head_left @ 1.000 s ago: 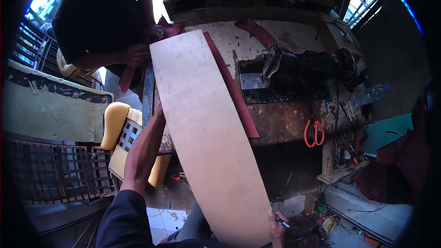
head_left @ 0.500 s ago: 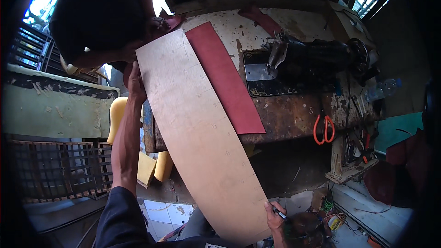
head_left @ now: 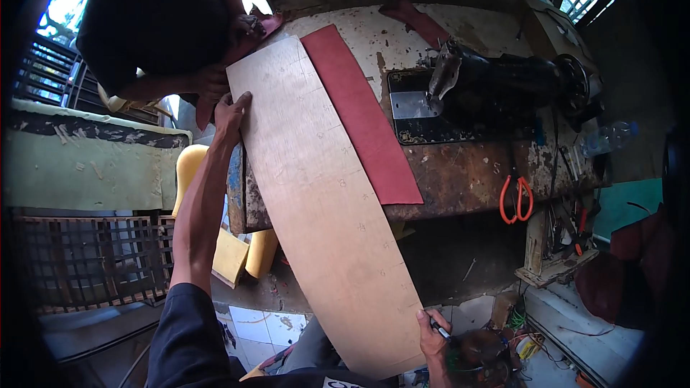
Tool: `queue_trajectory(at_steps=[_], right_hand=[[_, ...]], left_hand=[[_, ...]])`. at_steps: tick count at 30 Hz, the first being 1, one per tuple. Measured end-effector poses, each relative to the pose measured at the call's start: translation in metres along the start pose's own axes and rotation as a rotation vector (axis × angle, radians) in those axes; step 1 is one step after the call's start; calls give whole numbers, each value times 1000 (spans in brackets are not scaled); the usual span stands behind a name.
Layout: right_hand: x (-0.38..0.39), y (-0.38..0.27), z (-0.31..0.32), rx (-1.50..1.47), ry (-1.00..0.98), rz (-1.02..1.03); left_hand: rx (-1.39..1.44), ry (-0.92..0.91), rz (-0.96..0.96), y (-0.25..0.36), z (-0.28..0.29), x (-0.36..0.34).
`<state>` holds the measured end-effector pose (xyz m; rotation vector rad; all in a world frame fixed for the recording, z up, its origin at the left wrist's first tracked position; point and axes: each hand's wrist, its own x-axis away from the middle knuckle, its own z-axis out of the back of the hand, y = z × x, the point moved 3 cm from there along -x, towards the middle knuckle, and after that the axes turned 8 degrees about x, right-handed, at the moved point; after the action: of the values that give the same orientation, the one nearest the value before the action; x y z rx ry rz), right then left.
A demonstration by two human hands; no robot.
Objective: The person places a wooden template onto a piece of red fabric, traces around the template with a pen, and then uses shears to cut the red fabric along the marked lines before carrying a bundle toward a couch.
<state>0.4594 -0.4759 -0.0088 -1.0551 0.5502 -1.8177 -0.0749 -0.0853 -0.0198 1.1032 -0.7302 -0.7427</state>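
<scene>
A long, thin light-brown wooden board with small pencil-like marks along its right edge slants from the sewing bench down towards my body. My left hand grips its left edge near the far end, thumb on the upper face. Close to the near end, my right hand is closed at the board's right edge and also holds a dark pen. A strip of red leather-like material lies on the bench, partly covered by the board.
A black sewing machine stands on the worn bench. Orange-handled pliers hang at its front edge. Beyond my left hand, another person's hand is near the board's far corner. Yellow foam pieces are below the bench's left end.
My left hand has moved slightly up and right along the board's edge, and its thumb now lies over the face. The whole view has shifted a little; my right hand keeps its hold.
</scene>
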Motion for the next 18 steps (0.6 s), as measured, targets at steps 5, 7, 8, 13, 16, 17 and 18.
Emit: queue_trajectory(at_steps=[5, 7, 8, 13, 16, 17, 18], right_hand=[[3, 7, -3, 39, -9, -2], [-7, 2, -5, 24, -13, 1], [-9, -1, 0, 30, -26, -30], [3, -7, 4, 61, -21, -51], [6, -9, -2, 56, -22, -39], [4, -10, -3, 57, -24, -40], [5, -12, -3, 56, -29, -34]], left_hand=[[-7, -27, -8, 6, 1, 0], [-430, 107, -131, -2, 6, -10], [-526, 134, -185, 6, -5, -12], [-1019, -66, -519, 39, -69, 15], [-1154, -140, -377, 41, -94, 12], [-1125, -160, -392, 40, -98, 10], [-1095, -187, -407, 40, -104, 13]])
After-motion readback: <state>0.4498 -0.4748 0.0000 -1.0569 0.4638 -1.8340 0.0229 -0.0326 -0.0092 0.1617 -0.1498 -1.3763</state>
